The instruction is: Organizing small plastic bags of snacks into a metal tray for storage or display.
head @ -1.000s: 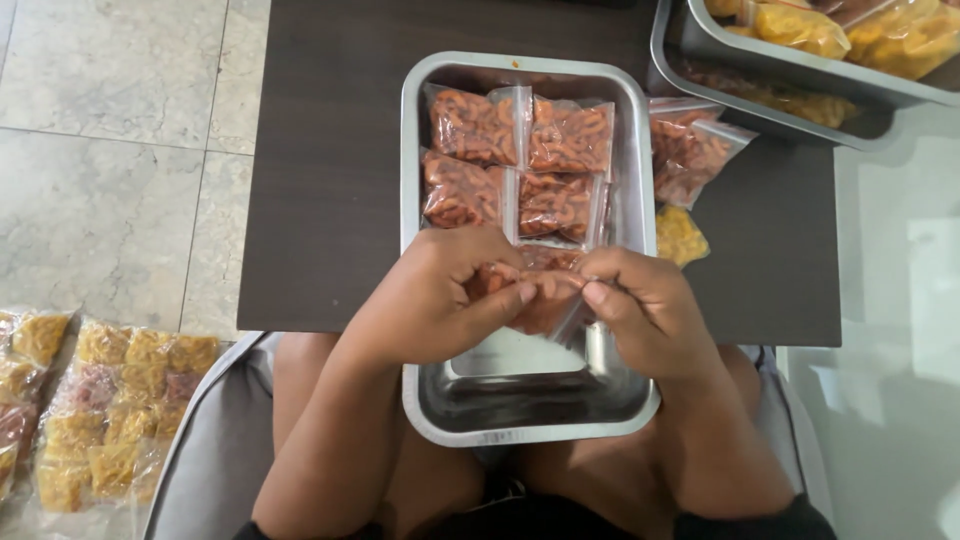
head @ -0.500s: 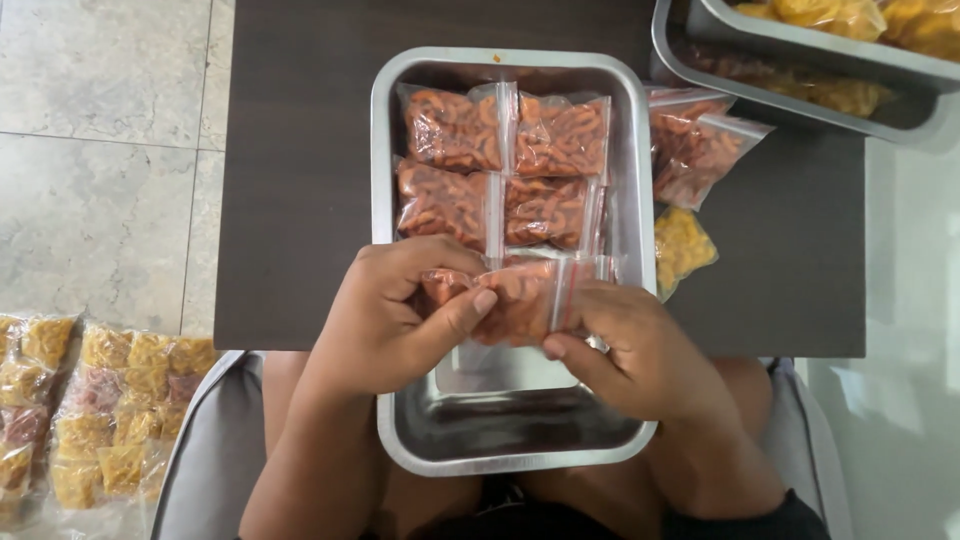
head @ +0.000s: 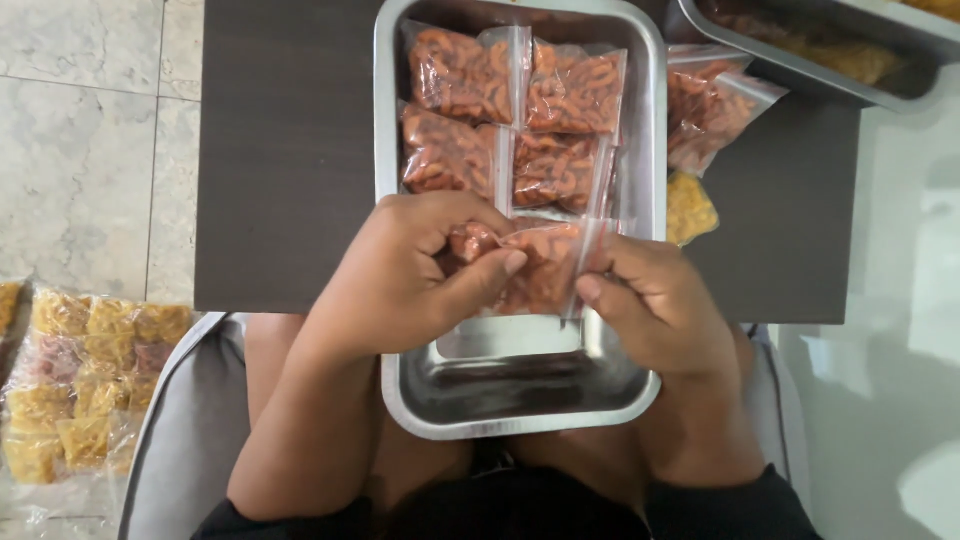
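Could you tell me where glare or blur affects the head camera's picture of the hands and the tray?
In the head view, the right edge is washed out by bright light on the pale floor; the metal tray shows soft reflections on its bare bottom; the clear packet held by the left hand and right hand glints slightly; the packets on the floor at left look soft.

Dark brown wood-grain counter, low and rectangular. Floor to its left: pale marbled tiles with thin grout lines. A glossy white surface on the right reflects soft light. Grey seat cushion below the counter edge.
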